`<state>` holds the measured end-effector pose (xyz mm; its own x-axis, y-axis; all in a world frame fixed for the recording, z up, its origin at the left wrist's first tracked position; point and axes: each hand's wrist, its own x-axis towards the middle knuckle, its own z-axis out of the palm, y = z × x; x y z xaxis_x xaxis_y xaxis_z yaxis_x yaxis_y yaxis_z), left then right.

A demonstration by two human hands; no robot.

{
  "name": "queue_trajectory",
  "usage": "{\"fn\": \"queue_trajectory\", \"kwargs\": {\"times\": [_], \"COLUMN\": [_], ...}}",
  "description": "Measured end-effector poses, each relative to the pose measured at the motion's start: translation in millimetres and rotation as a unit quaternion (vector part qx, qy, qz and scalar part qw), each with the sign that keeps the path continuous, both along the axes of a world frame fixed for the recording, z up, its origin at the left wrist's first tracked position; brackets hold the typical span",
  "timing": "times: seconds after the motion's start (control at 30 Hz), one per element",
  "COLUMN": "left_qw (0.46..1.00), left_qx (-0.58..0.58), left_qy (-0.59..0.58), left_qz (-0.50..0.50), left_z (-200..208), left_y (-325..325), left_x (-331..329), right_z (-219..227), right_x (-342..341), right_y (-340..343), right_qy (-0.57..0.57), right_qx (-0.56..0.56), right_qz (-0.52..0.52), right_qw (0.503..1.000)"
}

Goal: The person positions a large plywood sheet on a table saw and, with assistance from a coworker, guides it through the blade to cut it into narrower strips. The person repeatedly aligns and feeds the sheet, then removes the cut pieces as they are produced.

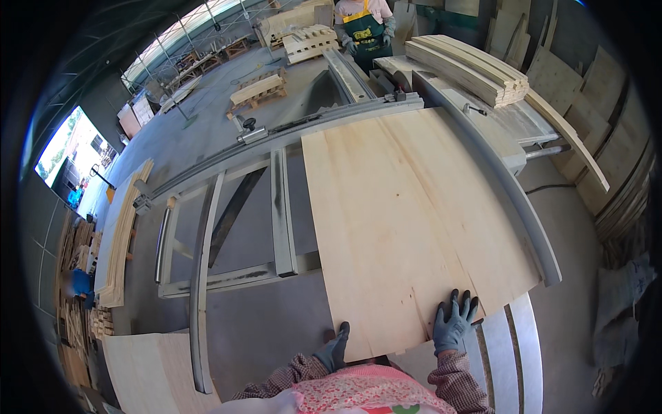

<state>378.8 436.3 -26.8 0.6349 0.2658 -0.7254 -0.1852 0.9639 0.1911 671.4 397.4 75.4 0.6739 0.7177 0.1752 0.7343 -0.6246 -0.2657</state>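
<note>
A grey concrete floor (276, 90) ran through the open workshop, with a grey steel saw-table frame (207, 228) standing left of centre. One broad pale plywood sheet (400, 221) lay flat across it. The grey-gloved left hand (334, 348) gripped the sheet's near edge; the grey-gloved right hand (454, 321) lay open, fingers spread on top. One stack of pale planks (469, 69) sat beyond, with a person in a green apron (364, 31) opposite.

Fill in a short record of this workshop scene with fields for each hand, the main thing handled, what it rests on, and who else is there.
left hand: gloved left hand grips the near edge of the plywood sheet
right hand: gloved right hand lies flat on the sheet's near right corner
support: grey metal saw table
nearby: stack of boards at far right
other person: person in a green apron at the far end
</note>
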Motion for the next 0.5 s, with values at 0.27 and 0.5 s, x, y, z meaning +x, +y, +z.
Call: {"fn": "queue_trajectory", "kwargs": {"times": [0.27,0.5], "left_qw": [1.000,0.990], "left_qx": [-0.004,0.139], "left_qy": [-0.006,0.001], "left_qz": [-0.004,-0.028], "left_z": [-11.4,-20.3], "left_y": [-0.1,-3.3], "left_x": [10.0,13.9], "right_z": [0.3,-2.7], "right_x": [-0.3,-1.4], "right_y": [0.8,0.7], "right_qy": [-0.024,-0.023], "right_qx": [0.003,0.006], "right_qz": [0.000,0.000], "right_qw": [1.000,1.000]}}
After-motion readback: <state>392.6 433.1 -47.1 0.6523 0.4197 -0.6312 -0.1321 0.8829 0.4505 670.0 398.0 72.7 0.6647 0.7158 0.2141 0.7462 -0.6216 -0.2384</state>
